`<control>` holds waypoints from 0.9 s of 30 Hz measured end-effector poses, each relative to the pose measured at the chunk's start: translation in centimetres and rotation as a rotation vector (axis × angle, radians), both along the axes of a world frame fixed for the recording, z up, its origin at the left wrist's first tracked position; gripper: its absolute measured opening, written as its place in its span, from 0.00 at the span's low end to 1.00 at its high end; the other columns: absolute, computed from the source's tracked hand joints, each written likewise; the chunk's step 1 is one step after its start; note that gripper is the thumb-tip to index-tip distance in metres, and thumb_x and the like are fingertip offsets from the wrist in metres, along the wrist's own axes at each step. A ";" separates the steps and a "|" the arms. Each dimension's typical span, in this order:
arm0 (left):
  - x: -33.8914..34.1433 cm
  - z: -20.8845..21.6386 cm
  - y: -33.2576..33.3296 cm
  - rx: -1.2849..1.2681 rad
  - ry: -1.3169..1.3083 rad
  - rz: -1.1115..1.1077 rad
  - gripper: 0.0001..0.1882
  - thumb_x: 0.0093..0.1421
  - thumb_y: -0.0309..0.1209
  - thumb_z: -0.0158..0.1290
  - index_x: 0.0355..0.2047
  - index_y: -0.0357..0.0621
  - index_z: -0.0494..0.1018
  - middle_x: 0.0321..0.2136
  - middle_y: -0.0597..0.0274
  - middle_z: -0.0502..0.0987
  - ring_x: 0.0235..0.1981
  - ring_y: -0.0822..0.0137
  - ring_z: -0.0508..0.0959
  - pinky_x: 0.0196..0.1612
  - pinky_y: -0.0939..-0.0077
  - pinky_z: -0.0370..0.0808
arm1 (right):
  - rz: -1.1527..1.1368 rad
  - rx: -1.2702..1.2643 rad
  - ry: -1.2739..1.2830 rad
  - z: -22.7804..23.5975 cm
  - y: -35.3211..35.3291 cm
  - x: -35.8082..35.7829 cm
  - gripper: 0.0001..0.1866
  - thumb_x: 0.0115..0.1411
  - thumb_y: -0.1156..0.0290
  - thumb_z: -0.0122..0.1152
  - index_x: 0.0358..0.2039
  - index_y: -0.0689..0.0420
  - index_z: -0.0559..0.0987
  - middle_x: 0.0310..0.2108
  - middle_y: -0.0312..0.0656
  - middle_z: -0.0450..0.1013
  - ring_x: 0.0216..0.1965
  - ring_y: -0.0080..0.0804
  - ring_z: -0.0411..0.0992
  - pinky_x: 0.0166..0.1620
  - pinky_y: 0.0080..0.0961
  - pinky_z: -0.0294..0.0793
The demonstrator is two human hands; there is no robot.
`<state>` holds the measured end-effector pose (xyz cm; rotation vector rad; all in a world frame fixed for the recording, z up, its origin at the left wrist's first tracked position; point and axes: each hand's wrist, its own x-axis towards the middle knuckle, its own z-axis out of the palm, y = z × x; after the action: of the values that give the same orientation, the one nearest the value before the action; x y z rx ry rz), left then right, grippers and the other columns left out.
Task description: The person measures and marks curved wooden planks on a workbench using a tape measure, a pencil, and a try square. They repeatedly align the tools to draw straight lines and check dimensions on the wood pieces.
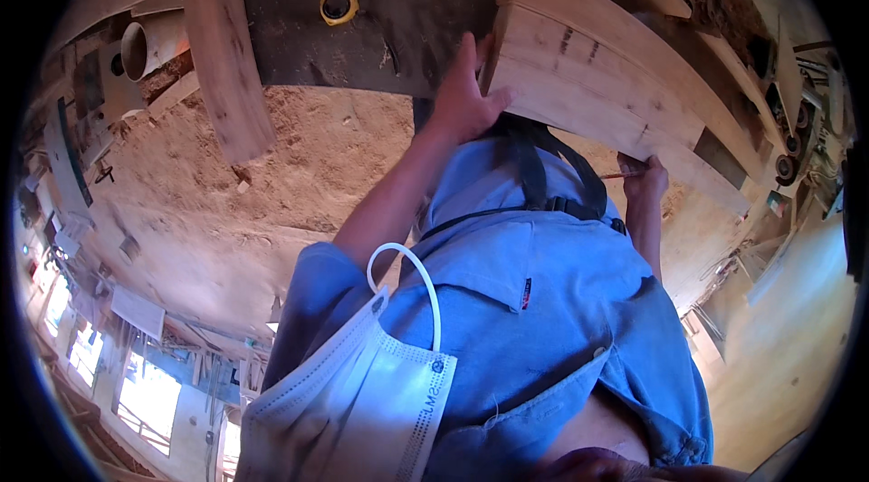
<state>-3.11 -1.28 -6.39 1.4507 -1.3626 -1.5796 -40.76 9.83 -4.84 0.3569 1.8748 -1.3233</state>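
My left hand (466, 97) is closed around the left end of a pale wooden board (579, 66), its thumb near the front corner and its fingers along the end. Short dark marks show on the board's upper face. Beyond it, another pale board (597, 16) with a curved-looking edge lies alongside. Under the near edge of the board, further right, my right hand (644, 179) pinches a thin reddish pencil-like stick (620, 175). Some of the fingers of my right hand are hidden by the board and by shadow.
A yellow tape measure (339, 5) lies on the dark tabletop (290, 47). Left of it, a wide plank (222, 57) sticks out past the table edge. Sawdust covers the floor (317, 138). A white face mask (362, 382) hangs before my blue shirt.
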 end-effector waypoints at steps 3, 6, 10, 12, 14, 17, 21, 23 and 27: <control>-0.3 -0.7 0.6 -0.041 0.008 0.023 0.53 0.54 0.34 0.63 0.69 0.27 0.41 0.67 0.48 0.61 0.69 0.56 0.61 0.69 0.69 0.55 | -0.015 -0.063 -0.011 -0.3 0.2 0.1 0.24 0.73 0.63 0.29 0.59 0.65 0.65 0.59 0.59 0.65 0.59 0.61 0.66 0.58 0.62 0.70; -0.1 -0.8 0.6 -0.053 0.002 0.030 0.50 0.54 0.34 0.62 0.68 0.27 0.45 0.67 0.47 0.62 0.68 0.55 0.63 0.68 0.69 0.57 | 0.028 -0.055 -0.006 -0.5 0.3 -0.5 0.24 0.73 0.63 0.29 0.60 0.65 0.64 0.60 0.59 0.64 0.59 0.60 0.65 0.59 0.62 0.69; 0.0 -0.5 0.5 -0.061 -0.049 -0.005 0.47 0.55 0.33 0.62 0.68 0.27 0.48 0.66 0.46 0.63 0.67 0.55 0.63 0.67 0.68 0.59 | 0.031 -0.063 0.001 0.2 -0.2 0.6 0.24 0.73 0.63 0.29 0.61 0.66 0.62 0.62 0.61 0.61 0.62 0.61 0.62 0.61 0.62 0.67; 0.0 -0.3 0.3 -0.057 -0.045 -0.010 0.47 0.55 0.32 0.61 0.68 0.27 0.48 0.66 0.45 0.63 0.67 0.55 0.63 0.67 0.68 0.59 | 0.032 -0.062 -0.005 0.2 -0.3 0.6 0.24 0.73 0.63 0.28 0.61 0.66 0.61 0.62 0.61 0.60 0.62 0.61 0.62 0.62 0.63 0.66; 0.0 -0.4 0.4 -0.064 -0.046 -0.010 0.46 0.55 0.32 0.61 0.68 0.27 0.48 0.66 0.44 0.62 0.67 0.55 0.63 0.67 0.68 0.59 | 0.021 -0.073 -0.025 0.2 -0.2 0.5 0.25 0.73 0.63 0.28 0.62 0.66 0.60 0.63 0.62 0.60 0.63 0.61 0.61 0.62 0.63 0.65; -0.1 -1.1 0.6 -0.097 -0.048 0.001 0.46 0.56 0.32 0.61 0.68 0.27 0.49 0.66 0.43 0.62 0.67 0.55 0.63 0.67 0.68 0.59 | 0.003 -0.065 -0.023 0.5 -0.7 0.9 0.24 0.73 0.63 0.29 0.62 0.67 0.60 0.63 0.62 0.59 0.62 0.61 0.61 0.62 0.63 0.66; -0.3 -0.9 1.1 -0.103 -0.006 0.045 0.45 0.56 0.34 0.61 0.67 0.26 0.51 0.65 0.42 0.63 0.67 0.55 0.63 0.67 0.68 0.59 | -0.018 -0.032 -0.030 0.5 -0.5 0.5 0.24 0.73 0.64 0.29 0.61 0.66 0.61 0.61 0.62 0.62 0.61 0.62 0.63 0.61 0.62 0.67; -0.4 -0.5 1.3 -0.059 -0.050 0.049 0.44 0.56 0.35 0.62 0.66 0.26 0.52 0.65 0.42 0.63 0.67 0.56 0.64 0.67 0.68 0.59 | -0.007 0.005 -0.007 0.4 -0.5 0.5 0.24 0.72 0.65 0.30 0.61 0.66 0.62 0.60 0.61 0.63 0.60 0.61 0.65 0.61 0.62 0.68; 0.3 0.4 -0.5 0.013 -0.111 0.077 0.44 0.55 0.36 0.63 0.65 0.27 0.55 0.64 0.43 0.65 0.65 0.56 0.67 0.65 0.68 0.63 | 0.046 -0.053 0.031 0.2 0.0 0.4 0.23 0.72 0.64 0.31 0.60 0.66 0.63 0.58 0.61 0.66 0.57 0.59 0.68 0.52 0.57 0.74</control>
<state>-2.82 -1.75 -6.02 1.5997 -1.3438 -1.4816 -40.38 9.84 -4.68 0.2658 1.8589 -1.3512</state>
